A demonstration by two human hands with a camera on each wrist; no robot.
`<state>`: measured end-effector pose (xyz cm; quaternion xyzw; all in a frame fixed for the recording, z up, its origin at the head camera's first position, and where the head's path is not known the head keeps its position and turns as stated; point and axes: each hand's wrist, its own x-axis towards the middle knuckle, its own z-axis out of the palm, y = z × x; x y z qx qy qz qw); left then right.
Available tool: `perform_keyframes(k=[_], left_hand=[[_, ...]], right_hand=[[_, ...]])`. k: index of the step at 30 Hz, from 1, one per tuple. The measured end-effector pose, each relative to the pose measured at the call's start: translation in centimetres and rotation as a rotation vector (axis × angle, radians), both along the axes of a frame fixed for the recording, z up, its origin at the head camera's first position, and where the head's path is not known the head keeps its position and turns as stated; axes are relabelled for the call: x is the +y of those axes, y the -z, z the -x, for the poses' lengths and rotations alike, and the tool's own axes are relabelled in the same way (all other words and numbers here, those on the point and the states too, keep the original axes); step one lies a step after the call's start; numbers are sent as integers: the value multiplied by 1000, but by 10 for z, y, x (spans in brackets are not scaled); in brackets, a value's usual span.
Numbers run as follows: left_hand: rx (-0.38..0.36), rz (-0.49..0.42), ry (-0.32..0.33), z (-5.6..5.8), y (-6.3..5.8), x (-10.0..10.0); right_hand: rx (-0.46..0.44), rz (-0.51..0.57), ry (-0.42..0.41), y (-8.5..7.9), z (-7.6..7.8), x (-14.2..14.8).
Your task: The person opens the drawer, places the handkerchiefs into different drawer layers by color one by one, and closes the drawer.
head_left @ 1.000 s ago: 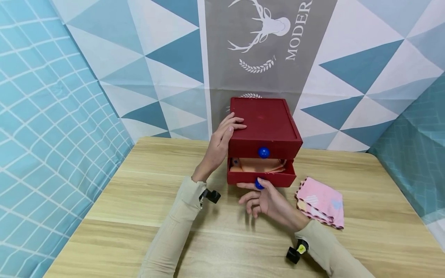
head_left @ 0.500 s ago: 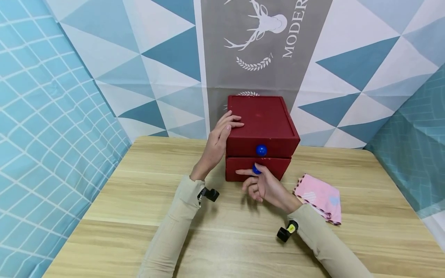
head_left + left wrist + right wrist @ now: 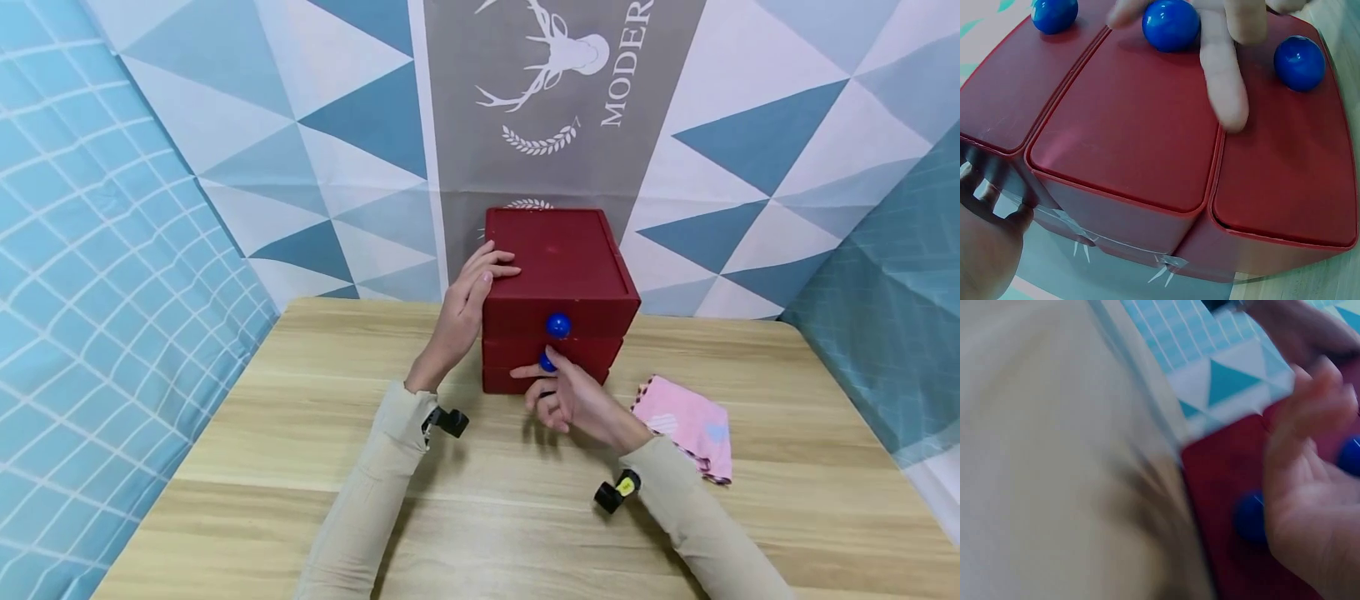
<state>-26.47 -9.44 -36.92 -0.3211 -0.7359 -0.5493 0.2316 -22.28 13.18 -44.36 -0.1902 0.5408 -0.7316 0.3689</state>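
A dark red chest of three drawers [image 3: 558,254] stands against the backdrop, each front carrying a round blue knob. My left hand [image 3: 459,312] rests at its upper left edge, fingers laid over the top. My right hand [image 3: 573,400] is at the middle drawer, with thumb and index finger on either side of its blue knob [image 3: 1171,25]. That index finger [image 3: 1225,94] stretches along the front; the other fingers bend below. The top knob [image 3: 558,325] is untouched, and the bottom knob [image 3: 1299,62] sits beside the right hand. All drawers appear pushed in.
A folded pink cloth [image 3: 686,425] with a checked edge lies on the wooden table [image 3: 525,533], right of the chest. Patterned fabric [image 3: 360,125] hangs directly behind, and blue gridded fabric [image 3: 112,292] lines the left side.
The middle drawer, out with orange-toned cloth or paper inside one second ago, has slid back into the chest, my right hand moving away with it. My left hand stays on top.
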Motion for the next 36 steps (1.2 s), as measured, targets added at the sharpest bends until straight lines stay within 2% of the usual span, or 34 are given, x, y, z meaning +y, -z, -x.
perform_keyframes(k=[8,13,15,18,25,27,32,34,36], left_hand=[[11,7,-4,0,-1,-1],[0,8,-9,1,-2,-3],[-5,3,-8,-1,-3,-3],[-25,-6,-2,-3,-6,-1],[-2,7,-3,0,-3,-1],[2,8,-1,0,-3,-1],[0,1,3,0,-2,-1],[-3,-4,9,-1,-3,0],[-7,-6,12,-5,-7,1]], right_hand=[[127,-153,-105,-12,13,40],[261,-402,-77,-10,14,41],[282,-478,-72,-6,12,36],[257,-506,-60,1,10,28],[153,-411,9,12,9,18],[94,-391,35,16,8,14],[-146,-315,64,27,7,2],[-203,-290,73,29,6,-2],[-221,-279,93,29,5,-4]])
